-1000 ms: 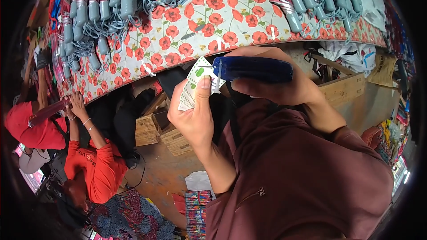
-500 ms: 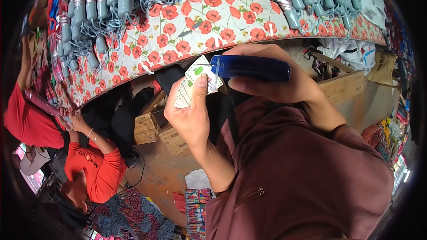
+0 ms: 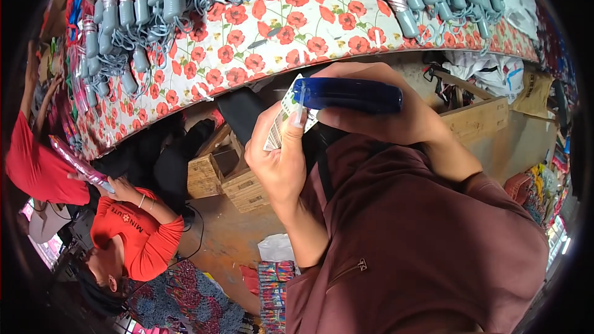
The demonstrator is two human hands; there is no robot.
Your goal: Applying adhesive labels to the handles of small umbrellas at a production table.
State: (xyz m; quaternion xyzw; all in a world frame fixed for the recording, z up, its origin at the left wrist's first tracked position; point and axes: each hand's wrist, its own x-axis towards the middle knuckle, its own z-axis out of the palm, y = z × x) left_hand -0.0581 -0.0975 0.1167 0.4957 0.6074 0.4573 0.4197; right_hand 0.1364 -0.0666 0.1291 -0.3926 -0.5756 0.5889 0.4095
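Observation:
My left hand pinches a small white printed paper tag between thumb and fingers. Beside it, my right hand wraps around a dark blue cylindrical handle held level, its left end touching the tag. Both hands are in front of my maroon shirt, just below the edge of a table covered in a white cloth with red flowers.
Rows of folded umbrellas with grey handles lie on the flowered cloth. Wooden crates stand under the table. Two people in red shirts are at the left; one holds a folded pink umbrella. Bags lie at the right.
My hands have stayed together with the tag and blue handle. The people in red at the left have shifted, and the view has tilted slightly.

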